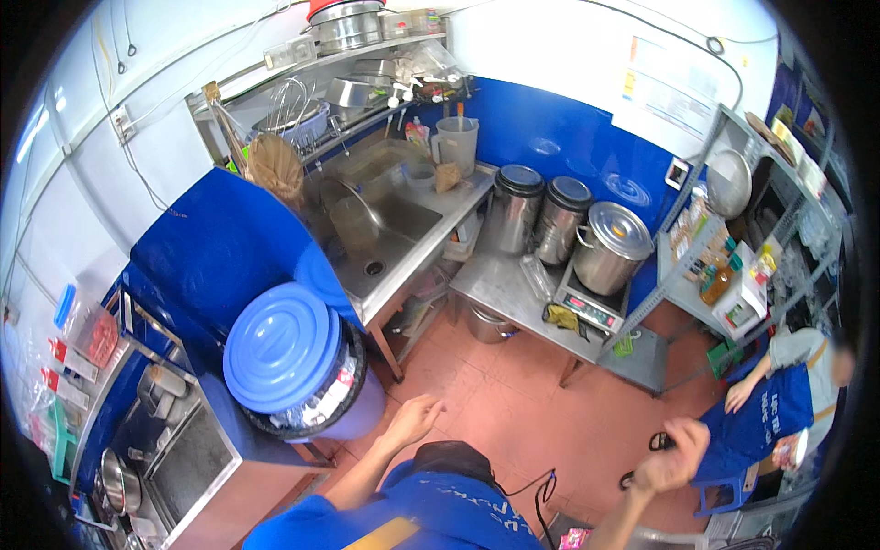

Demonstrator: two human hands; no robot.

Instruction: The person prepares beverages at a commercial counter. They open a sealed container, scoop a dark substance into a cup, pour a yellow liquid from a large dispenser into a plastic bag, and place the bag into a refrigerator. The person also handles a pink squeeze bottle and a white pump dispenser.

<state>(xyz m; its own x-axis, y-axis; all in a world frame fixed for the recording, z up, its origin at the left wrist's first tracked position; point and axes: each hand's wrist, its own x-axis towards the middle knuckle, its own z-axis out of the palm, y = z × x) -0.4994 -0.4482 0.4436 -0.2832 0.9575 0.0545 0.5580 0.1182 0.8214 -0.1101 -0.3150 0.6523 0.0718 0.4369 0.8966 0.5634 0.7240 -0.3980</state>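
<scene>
Both of my hands hang in the air over the red tiled floor (481, 392). Just right of a large lidded bin, my left hand (416, 418) is empty, its fingers loosely bent. The blue plastic lid (278, 347) lies tilted on this bin (350, 412), and bagged rubbish shows under its edge. My right hand (672, 457) is raised on the right, blurred, with fingers loosely curled and nothing visible in it. Close to it in the picture is a co-worker's blue apron (763, 412). Neither hand appears to touch anything.
A steel sink (399, 223) stands ahead. Beside it, a low steel table (481, 275) bears two black-lidded canisters (519, 206) and a lidded stockpot (612, 251) on an induction cooker (588, 309). A metal rack (677, 275) and a blue stool (725, 491) are on the right.
</scene>
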